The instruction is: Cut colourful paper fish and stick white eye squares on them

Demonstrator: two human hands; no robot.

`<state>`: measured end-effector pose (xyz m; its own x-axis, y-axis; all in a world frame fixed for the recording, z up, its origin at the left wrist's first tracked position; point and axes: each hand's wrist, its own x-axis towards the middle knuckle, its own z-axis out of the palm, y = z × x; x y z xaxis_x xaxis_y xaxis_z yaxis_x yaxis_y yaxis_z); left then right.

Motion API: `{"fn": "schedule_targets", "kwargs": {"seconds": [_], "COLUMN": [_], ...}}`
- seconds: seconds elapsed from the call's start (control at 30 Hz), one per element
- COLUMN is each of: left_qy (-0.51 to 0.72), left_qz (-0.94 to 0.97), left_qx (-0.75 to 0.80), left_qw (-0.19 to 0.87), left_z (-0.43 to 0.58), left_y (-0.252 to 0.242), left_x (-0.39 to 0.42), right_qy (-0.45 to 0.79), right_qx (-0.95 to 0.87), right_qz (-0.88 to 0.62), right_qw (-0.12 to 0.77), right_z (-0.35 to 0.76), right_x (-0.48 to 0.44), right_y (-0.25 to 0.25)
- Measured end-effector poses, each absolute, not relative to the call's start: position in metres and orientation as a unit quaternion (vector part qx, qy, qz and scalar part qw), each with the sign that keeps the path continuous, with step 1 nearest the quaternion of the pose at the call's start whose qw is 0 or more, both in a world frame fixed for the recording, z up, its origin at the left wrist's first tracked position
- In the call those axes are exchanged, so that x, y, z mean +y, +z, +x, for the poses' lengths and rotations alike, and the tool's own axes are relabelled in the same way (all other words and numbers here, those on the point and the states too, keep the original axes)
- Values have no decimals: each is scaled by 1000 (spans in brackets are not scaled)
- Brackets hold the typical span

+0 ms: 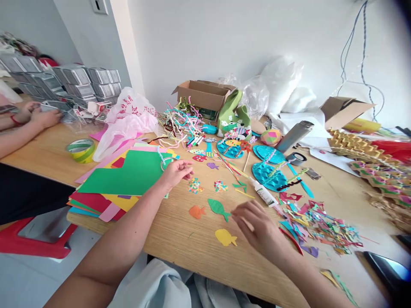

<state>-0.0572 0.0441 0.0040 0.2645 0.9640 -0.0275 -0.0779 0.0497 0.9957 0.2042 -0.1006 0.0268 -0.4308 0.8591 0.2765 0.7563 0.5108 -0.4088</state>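
Observation:
My left hand [177, 173] hovers by the right edge of a green paper sheet [138, 173], fingers curled together. What they hold, if anything, is hidden. A pale ring [168, 162] shows beside that hand. My right hand [257, 224] is loosely bent, thumb and fingers slightly apart, with its fingertips close to the tail of a green paper fish [217, 207]; I cannot tell whether they touch. Near it lie an orange paper fish [195, 211] and a yellow paper fish [224, 237]. Two small piles of colored paper dots [194, 185] [220, 185] lie beyond.
A white glue bottle [265, 194], blue decorated discs [269, 175] and paper scraps [324, 226] lie right. Behind are pipe cleaners [180, 119], a cardboard box [202, 94] and a steel flask [294, 136]. At left are tape [81, 150] and a co-worker's hands [46, 117].

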Motion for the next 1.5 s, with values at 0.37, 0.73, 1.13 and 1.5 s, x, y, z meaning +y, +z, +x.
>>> {"fn": "schedule_targets", "kwargs": {"seconds": [0.37, 0.73, 1.13, 1.5], "left_qy": [459, 461, 459, 467], "left_qz": [551, 548, 546, 547], "left_qx": [446, 437, 441, 429], "left_qw": [535, 545, 545, 547], "left_z": [-57, -57, -57, -57], "left_y": [-1, 0, 2, 1], "left_x": [50, 50, 48, 48], "right_qy": [185, 211, 162, 90], "right_qx": [-662, -692, -700, -775], "right_qz": [-721, -691, -695, -625], "right_qw": [94, -9, -33, 20], "right_z": [182, 181, 178, 167], "right_x": [91, 109, 106, 104], "right_y": [5, 2, 2, 7]}}
